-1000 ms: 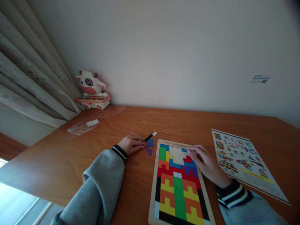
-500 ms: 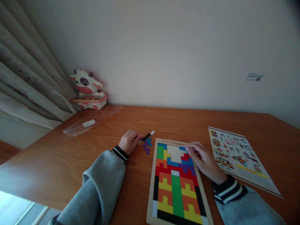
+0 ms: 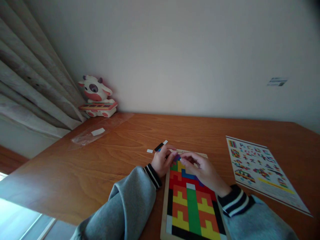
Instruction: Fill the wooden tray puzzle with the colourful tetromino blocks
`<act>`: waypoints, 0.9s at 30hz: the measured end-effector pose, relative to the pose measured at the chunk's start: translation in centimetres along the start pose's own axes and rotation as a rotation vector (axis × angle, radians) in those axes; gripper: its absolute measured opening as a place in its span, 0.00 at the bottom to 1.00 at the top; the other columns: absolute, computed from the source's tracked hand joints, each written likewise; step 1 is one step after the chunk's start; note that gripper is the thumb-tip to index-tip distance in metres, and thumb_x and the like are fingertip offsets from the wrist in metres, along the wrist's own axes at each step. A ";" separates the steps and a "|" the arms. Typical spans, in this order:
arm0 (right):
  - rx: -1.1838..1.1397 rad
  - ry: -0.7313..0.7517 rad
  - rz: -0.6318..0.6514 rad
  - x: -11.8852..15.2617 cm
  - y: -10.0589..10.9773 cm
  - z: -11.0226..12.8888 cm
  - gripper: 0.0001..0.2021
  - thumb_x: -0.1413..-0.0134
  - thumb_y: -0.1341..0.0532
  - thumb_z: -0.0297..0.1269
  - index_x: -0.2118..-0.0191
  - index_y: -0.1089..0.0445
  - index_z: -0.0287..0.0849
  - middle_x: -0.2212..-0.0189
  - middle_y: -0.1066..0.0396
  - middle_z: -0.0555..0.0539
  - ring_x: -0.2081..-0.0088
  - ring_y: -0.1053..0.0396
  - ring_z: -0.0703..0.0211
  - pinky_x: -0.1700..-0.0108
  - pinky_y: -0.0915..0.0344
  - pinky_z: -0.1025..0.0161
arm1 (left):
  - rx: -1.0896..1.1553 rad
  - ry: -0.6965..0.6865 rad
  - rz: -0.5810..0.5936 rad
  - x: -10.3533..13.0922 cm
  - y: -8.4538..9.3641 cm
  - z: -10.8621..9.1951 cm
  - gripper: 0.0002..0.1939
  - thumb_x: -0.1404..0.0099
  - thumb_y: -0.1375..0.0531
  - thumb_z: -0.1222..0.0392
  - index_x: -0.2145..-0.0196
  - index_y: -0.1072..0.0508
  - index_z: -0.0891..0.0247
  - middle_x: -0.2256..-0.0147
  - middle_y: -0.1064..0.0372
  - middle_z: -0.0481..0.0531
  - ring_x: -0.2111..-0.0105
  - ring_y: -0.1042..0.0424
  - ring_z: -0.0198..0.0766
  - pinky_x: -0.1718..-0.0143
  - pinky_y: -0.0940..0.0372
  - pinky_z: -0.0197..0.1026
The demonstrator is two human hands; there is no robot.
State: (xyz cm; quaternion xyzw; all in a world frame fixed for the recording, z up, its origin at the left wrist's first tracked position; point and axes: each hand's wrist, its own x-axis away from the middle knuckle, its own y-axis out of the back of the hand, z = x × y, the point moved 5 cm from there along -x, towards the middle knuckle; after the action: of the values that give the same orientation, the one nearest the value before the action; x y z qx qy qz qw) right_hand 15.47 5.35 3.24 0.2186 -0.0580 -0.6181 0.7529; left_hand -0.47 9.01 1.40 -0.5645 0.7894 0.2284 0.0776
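A wooden block puzzle board [image 3: 163, 213] lies in front of me, filled over most of its area with coloured pieces. Above its far left part, my left hand [image 3: 163, 161] pinches a small purple puzzle piece [image 3: 177, 158]. From the other side, my right hand [image 3: 203, 171] meets it, thumb and fingertips closed at the same piece. Both hands cover much of the board's far end. Left of the board's far corner lie a black strip piece [image 3: 159, 147] and two small white pieces [image 3: 149, 151]; other loose pieces there are mostly hidden by my left hand.
On the right lies a printed pattern sheet [image 3: 265, 173]. A clear plastic bag [image 3: 87, 136] with a white label rests at the back left, near a cow-shaped toy keyboard [image 3: 98, 96]. Behind the wooden table [image 3: 120, 143] stands a wall, with a curtain [image 3: 32, 73] on the left.
My left hand has moved right from the loose pieces to the board, bringing a purple piece. My right hand has shifted left to meet it. The view has turned slightly left.
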 end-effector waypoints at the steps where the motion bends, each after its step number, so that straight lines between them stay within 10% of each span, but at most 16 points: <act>1: -0.016 0.000 -0.013 0.0 -0.1 0.0 0.14 0.40 0.40 0.48 0.56 0.27 0.45 0.61 0.24 0.46 0.61 0.28 0.56 0.56 0.32 0.57 | 0.002 -0.010 0.011 0.1 -0.1 0.0 0.16 0.28 0.47 0.47 0.54 0.36 0.63 0.78 0.32 0.44 0.82 0.33 0.30 0.82 0.40 0.31; 8: -0.056 -0.021 -0.022 0.2 -0.2 0.1 0.12 0.41 0.39 0.47 0.59 0.26 0.45 0.62 0.23 0.46 0.60 0.27 0.54 0.57 0.30 0.58 | -0.100 -0.141 0.129 0.6 -0.5 -0.1 0.14 0.26 0.49 0.51 0.50 0.36 0.64 0.73 0.27 0.49 0.78 0.28 0.33 0.77 0.35 0.33; 14: 0.045 -0.052 -0.119 1.0 2.7 -1.8 0.14 0.41 0.39 0.49 0.58 0.26 0.44 0.60 0.22 0.43 0.60 0.25 0.53 0.56 0.29 0.56 | -0.562 -0.534 0.232 -0.1 3.8 -1.8 0.19 0.35 0.39 0.44 0.59 0.27 0.64 0.69 0.25 0.55 0.67 0.26 0.41 0.63 0.30 0.41; 19: 0.181 -0.077 -0.099 1.3 4.5 -3.2 0.15 0.41 0.41 0.46 0.54 0.26 0.45 0.58 0.22 0.43 0.59 0.24 0.51 0.58 0.28 0.54 | -0.692 -0.569 0.310 -0.1 6.7 -0.4 0.21 0.42 0.34 0.41 0.62 0.22 0.62 0.67 0.23 0.54 0.67 0.26 0.40 0.65 0.29 0.40; 27: 0.285 -0.040 -0.059 1.5 4.7 -2.7 0.14 0.40 0.42 0.44 0.52 0.26 0.47 0.59 0.21 0.44 0.61 0.24 0.52 0.61 0.27 0.56 | -0.658 -0.535 0.309 0.1 6.5 -0.2 0.15 0.38 0.35 0.50 0.58 0.22 0.61 0.66 0.22 0.54 0.67 0.24 0.38 0.64 0.29 0.38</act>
State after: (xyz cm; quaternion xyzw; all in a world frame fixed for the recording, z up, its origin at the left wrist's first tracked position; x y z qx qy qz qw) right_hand 21.04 5.26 2.38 0.3126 -0.1535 -0.6297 0.6944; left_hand -6.47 10.56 3.29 -0.3559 0.7020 0.6139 0.0603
